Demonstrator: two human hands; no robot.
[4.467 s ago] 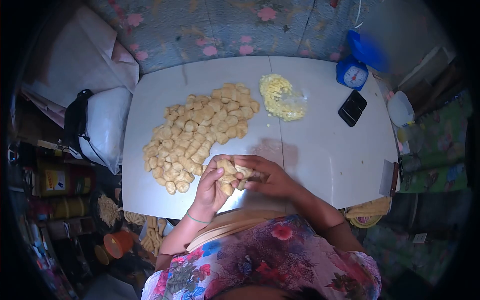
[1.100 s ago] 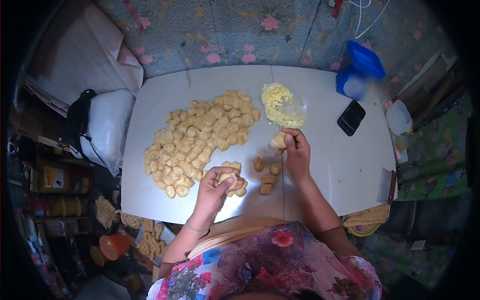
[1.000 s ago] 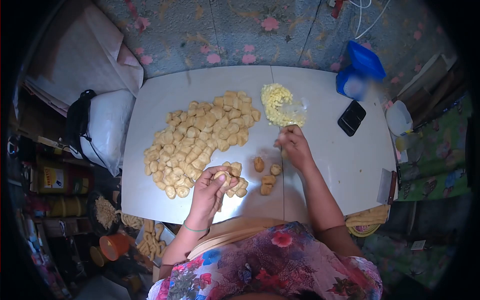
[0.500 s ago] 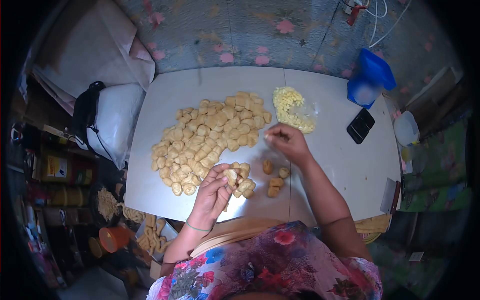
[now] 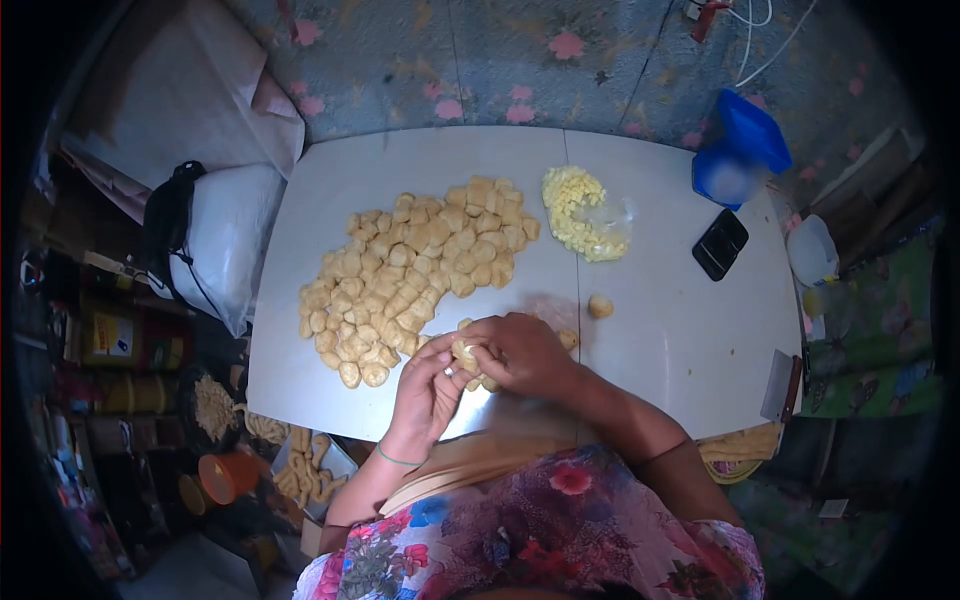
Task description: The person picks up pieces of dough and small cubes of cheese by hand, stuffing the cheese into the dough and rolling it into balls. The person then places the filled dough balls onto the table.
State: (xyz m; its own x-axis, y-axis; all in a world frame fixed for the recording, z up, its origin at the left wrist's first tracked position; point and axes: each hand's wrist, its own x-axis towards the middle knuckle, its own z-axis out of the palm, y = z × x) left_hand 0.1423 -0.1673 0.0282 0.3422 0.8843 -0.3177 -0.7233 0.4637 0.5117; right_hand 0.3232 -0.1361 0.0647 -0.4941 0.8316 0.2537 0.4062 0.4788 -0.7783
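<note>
My left hand (image 5: 428,388) pinches a small tan dough piece (image 5: 463,352) over the front of the table. At its far side my right hand (image 5: 522,352) has its fingers closed on the same piece. A pale bit shows between the fingertips. A few dough pieces lie under and behind the hands, partly hidden. One loose dough ball (image 5: 600,306) rests to the right of my right hand. Beyond the hands spreads a large mass of similar dough balls (image 5: 410,260). Small pale yellow cubes (image 5: 575,190) lie on a clear plastic bag at the back.
On the right of the white table (image 5: 660,370) are a black phone-like object (image 5: 720,245), a blue lidded container (image 5: 740,150) and a cleaver (image 5: 782,385). A white sack (image 5: 235,235) stands at the left edge. Dough ropes (image 5: 305,470) lie in a tray below.
My right hand has moved left and toward me, from near the yellow cubes to the dough piece in my left hand. One loose dough ball now sits farther right and back.
</note>
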